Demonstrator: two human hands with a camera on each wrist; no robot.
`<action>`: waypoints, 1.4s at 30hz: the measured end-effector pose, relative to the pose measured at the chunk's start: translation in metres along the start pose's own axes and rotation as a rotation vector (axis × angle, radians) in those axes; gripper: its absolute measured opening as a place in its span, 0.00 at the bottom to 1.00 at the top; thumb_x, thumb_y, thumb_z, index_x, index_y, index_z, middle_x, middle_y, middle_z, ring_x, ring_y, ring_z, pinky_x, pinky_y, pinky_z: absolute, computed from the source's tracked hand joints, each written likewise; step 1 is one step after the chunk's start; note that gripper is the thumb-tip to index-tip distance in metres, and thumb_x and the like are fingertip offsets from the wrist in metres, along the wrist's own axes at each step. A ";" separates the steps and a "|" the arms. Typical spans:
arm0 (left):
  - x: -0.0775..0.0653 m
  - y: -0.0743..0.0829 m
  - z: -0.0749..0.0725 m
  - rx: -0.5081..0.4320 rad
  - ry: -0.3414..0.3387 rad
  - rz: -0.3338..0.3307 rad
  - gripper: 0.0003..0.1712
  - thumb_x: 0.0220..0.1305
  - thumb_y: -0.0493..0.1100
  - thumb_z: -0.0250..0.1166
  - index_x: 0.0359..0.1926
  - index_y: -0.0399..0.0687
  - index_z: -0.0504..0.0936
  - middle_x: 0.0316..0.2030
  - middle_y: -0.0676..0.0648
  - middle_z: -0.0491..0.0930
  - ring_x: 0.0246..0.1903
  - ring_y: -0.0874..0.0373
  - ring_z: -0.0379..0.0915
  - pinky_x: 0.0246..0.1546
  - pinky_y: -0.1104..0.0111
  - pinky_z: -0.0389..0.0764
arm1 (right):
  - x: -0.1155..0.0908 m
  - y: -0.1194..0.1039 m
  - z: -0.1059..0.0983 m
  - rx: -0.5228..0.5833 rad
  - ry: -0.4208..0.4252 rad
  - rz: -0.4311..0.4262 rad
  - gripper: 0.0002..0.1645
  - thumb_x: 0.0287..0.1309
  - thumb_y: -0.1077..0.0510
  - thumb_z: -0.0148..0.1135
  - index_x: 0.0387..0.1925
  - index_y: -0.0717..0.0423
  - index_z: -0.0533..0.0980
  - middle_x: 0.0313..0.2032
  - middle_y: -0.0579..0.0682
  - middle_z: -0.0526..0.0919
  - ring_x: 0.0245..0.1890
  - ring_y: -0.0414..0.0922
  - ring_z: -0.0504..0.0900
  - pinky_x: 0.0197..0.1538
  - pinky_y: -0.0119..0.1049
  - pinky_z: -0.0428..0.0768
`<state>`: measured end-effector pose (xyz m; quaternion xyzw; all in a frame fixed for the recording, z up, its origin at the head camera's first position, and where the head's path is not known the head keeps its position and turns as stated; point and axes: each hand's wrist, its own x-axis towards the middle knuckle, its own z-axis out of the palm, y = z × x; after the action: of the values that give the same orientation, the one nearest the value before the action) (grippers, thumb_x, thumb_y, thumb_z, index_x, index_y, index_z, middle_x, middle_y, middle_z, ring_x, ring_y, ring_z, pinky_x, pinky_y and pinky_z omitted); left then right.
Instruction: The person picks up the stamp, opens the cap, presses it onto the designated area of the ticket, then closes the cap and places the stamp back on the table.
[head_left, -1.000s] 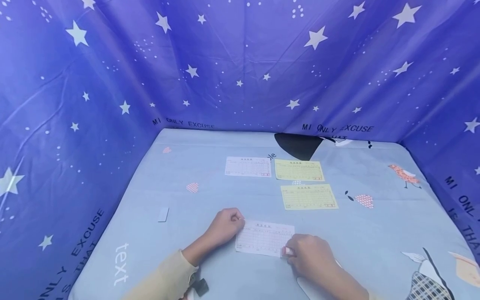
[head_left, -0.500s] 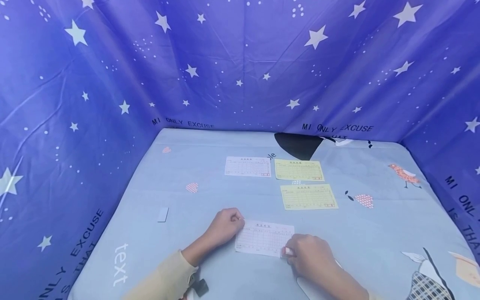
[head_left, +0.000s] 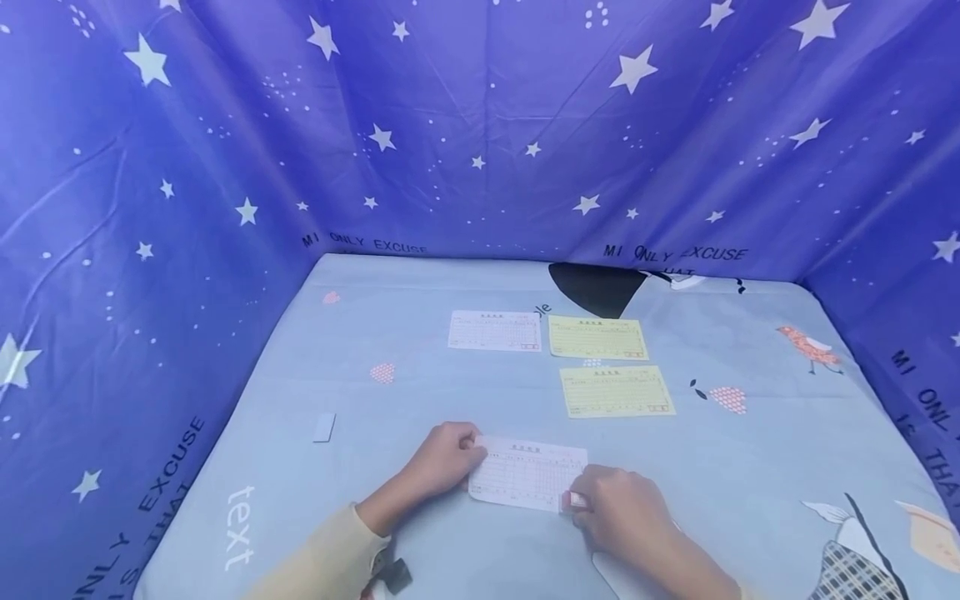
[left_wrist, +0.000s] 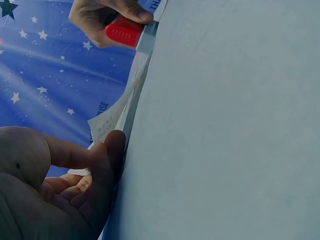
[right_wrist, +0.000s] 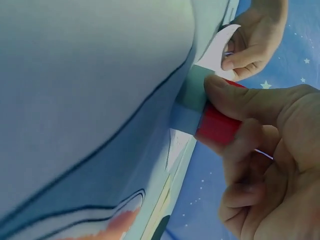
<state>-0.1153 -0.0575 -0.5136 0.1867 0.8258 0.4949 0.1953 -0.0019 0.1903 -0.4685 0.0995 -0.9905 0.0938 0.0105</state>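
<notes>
A white printed slip (head_left: pixel 525 477) lies in front of me on the pale blue cloth. At its upper left edge my left hand (head_left: pixel 442 457) pinches the paper between thumb and fingers. That edge of the slip (left_wrist: pixel 107 120) curls up off the surface in the left wrist view. My right hand (head_left: pixel 626 512) holds a small stamp (right_wrist: pixel 217 122) with a red grip and a grey-blue base. The stamp's base stands on the slip's lower right corner, hiding what is beneath it.
Farther back lie another white slip (head_left: pixel 495 331) and two yellow slips (head_left: pixel 597 338), (head_left: pixel 618 392), with red marks in their lower right corners. A small white rectangular piece (head_left: pixel 324 427) lies at left. Blue star-printed curtains (head_left: pixel 480 125) border the cloth-covered surface (head_left: pixel 420 325).
My left thumb and fingers have shifted slightly at the slip's left edge, now with the thumb over the paper. The right hand with the stamp stays at the same corner.
</notes>
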 end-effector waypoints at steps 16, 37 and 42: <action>0.010 -0.006 -0.020 -0.035 0.001 -0.052 0.07 0.69 0.36 0.61 0.32 0.42 0.82 0.18 0.50 0.79 0.11 0.61 0.70 0.13 0.71 0.70 | -0.011 0.013 -0.022 0.153 0.142 0.145 0.18 0.41 0.53 0.83 0.30 0.28 0.81 0.29 0.23 0.75 0.27 0.29 0.72 0.34 0.34 0.78; 0.060 -0.005 -0.060 -0.029 0.128 -0.117 0.08 0.69 0.35 0.60 0.30 0.41 0.79 0.20 0.47 0.77 0.13 0.59 0.66 0.14 0.71 0.69 | -0.011 0.023 -0.017 0.168 0.243 0.086 0.17 0.40 0.53 0.84 0.33 0.36 0.84 0.26 0.25 0.73 0.24 0.28 0.68 0.29 0.31 0.74; 0.075 -0.005 -0.070 -0.002 0.122 -0.124 0.09 0.71 0.36 0.59 0.31 0.41 0.78 0.18 0.47 0.75 0.13 0.58 0.65 0.15 0.70 0.67 | -0.011 0.025 -0.017 0.151 0.202 0.135 0.18 0.39 0.54 0.83 0.35 0.40 0.85 0.27 0.28 0.76 0.25 0.30 0.71 0.32 0.34 0.78</action>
<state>-0.2159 -0.0744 -0.4979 0.1047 0.8455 0.4934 0.1752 0.0038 0.2197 -0.4565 0.0234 -0.9790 0.1782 0.0966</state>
